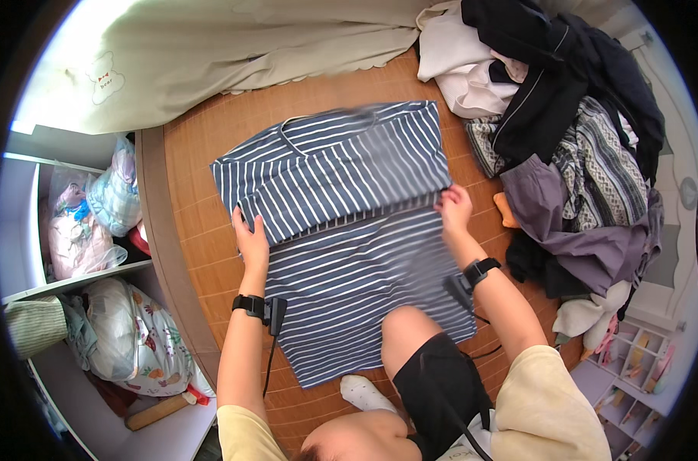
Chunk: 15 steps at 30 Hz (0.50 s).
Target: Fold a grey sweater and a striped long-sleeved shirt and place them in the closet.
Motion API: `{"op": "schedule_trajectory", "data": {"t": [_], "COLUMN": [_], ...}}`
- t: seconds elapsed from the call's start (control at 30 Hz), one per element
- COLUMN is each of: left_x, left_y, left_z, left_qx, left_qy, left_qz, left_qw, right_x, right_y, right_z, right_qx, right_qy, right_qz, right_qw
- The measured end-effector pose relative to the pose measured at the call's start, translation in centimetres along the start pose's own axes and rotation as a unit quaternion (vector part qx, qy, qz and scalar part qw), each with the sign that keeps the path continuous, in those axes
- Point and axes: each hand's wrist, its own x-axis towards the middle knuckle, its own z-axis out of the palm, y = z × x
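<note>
A navy shirt with white stripes (349,184) lies spread on a brown bamboo mat (196,230). Its upper part is doubled over the lower part, and the neckline opening faces the far side. My left hand (251,239) grips the left end of the folded edge between thumb and fingers. At the opposite end of that edge, my right hand (455,210) pinches the cloth. Between the hands the edge is slightly raised, with a dark gap beneath it. My knee rests over the shirt's near right part.
A heap of clothes (556,144) covers the mat's right side. Beyond the shirt hangs a cream curtain (268,46). Shelves (78,291) with bagged textiles stand left of the mat. Black wrist bands (249,305) with cables sit on both my wrists. A white organizer (625,374) stands at lower right.
</note>
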Motion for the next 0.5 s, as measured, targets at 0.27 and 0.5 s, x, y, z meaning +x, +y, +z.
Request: {"op": "schedule_trajectory", "data": {"t": [0.27, 0.5], "left_x": [0.4, 8.2], "left_y": [5.4, 3.4], "left_z": [-0.7, -1.2], "left_qx": [0.207, 0.410], "left_qy": [0.052, -0.109], "left_qz": [0.157, 0.138], "left_qw": [0.964, 0.895], "right_x": [2.6, 9.3], "right_y": [-2.1, -7.4], "right_z": [-0.9, 5.6], "right_qx": [-0.239, -0.431], "right_qy": [0.032, -0.113], "right_qz": [-0.222, -0.413], "right_qw": [0.945, 0.795]}}
